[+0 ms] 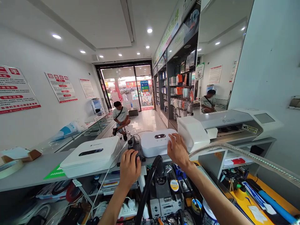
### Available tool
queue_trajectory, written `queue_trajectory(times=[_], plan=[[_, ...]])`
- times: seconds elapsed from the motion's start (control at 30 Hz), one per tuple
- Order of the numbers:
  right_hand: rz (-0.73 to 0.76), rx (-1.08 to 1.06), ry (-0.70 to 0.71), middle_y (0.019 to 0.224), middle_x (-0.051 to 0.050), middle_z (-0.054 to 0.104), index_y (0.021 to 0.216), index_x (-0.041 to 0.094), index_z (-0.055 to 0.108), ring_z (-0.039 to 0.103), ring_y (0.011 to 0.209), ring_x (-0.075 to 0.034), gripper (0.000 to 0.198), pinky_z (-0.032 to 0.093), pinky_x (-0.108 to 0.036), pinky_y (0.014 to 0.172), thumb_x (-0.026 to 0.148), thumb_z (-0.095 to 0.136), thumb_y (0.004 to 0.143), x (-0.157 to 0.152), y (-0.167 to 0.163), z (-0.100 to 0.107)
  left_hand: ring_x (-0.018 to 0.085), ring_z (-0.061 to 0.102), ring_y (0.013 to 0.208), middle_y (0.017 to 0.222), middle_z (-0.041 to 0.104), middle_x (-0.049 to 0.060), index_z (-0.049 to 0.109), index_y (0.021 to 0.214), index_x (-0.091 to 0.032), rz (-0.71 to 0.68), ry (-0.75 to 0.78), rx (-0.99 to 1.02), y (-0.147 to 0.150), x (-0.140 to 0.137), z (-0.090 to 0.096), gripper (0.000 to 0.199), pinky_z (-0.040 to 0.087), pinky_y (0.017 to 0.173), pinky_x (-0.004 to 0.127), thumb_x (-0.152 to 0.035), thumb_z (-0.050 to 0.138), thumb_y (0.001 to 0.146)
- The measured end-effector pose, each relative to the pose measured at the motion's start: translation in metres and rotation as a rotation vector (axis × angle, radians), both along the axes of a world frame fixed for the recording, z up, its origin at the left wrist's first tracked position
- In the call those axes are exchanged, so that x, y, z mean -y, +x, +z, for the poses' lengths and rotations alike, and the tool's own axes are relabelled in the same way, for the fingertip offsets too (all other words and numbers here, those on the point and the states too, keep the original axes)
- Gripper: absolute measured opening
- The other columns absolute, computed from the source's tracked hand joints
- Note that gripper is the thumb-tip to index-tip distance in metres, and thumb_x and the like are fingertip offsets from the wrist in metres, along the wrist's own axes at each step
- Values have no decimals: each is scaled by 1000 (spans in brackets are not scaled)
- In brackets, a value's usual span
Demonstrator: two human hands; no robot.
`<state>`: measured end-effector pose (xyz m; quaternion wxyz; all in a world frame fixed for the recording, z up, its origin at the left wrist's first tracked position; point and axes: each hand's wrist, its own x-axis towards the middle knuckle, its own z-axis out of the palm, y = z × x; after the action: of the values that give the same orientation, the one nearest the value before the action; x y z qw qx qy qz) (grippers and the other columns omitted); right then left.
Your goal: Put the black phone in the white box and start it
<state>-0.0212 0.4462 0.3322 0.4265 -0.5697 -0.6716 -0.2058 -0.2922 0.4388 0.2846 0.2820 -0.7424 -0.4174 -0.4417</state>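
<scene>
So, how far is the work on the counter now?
Done: both hands are up at the grey shelf. In hand: the left hand covers a small black device between two white boxes; the right hand rests its fingers on the smaller white box. Left: both white boxes are closed, and the larger white box is untouched.

I could read no lettering for certain: the red-and-white wall posters (61, 87) and blue door sign (144, 86) stayed illegible.
</scene>
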Motion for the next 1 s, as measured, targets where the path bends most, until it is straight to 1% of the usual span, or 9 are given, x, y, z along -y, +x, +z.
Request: queue_trajectory(times=[0.1,0.17,0.3,0.4,0.5,0.63,0.77,0.9,1.0], plan=[[-28,-57,-17,130,-21,64,129,8,65,60,120,-34,36,54,-51,101,15,45,99,-13,1,9,33,57,116,116,65,13,59,119,-19,-14,-18,26,3,3,8,23,53,99,54,-16,56,96],[-37,-85,-25,130,-22,65,128,8,66,62,120,-35,37,55,-52,101,13,45,98,-20,1,10,34,58,120,117,67,12,59,118,-20,-24,7,46,7,4,15,23,52,101,55,-16,57,96],[-35,-119,-30,130,-22,65,128,8,66,62,122,-35,39,54,-53,103,11,45,96,-24,0,2,30,61,121,119,70,10,58,122,-23,-80,50,56,16,-4,30,27,52,104,52,-15,56,97],[-31,-132,-22,132,-24,63,128,9,66,61,124,-36,39,54,-56,103,15,43,97,-23,1,-5,29,65,117,118,72,10,60,123,-23,-76,58,29,21,-12,36,28,53,100,50,-16,54,97],[-29,-137,-3,133,-25,61,127,8,66,60,124,-37,38,53,-59,103,17,43,98,-22,2,-9,31,65,117,119,73,11,63,123,-21,-44,52,-10,24,-14,35,29,53,99,50,-16,53,96],[-42,-153,28,135,-26,60,128,9,64,57,129,-39,37,51,-63,105,17,44,98,-19,0,-11,32,66,116,119,74,12,65,125,-22,-20,29,-55,22,-11,32,32,52,98,51,-17,53,95],[-57,-169,47,137,-28,56,133,8,59,52,134,-40,40,49,-65,107,20,39,100,-11,-5,-15,29,68,110,116,75,10,66,124,-21,-27,20,-83,21,-7,31,32,49,97,50,-15,52,95],[-63,-173,52,141,-28,55,141,9,51,47,139,-40,44,47,-64,109,26,36,103,-2,-8,-26,29,68,106,114,76,9,65,125,-20,-22,21,-96,21,-6,27,31,47,95,49,-15,53,96],[-70,-169,49,144,-27,53,144,8,48,43,144,-40,46,45,-64,112,25,37,103,4,-9,-34,29,68,104,114,76,10,63,127,-19,-16,25,-93,21,-6,24,32,45,94,48,-16,54,96]])
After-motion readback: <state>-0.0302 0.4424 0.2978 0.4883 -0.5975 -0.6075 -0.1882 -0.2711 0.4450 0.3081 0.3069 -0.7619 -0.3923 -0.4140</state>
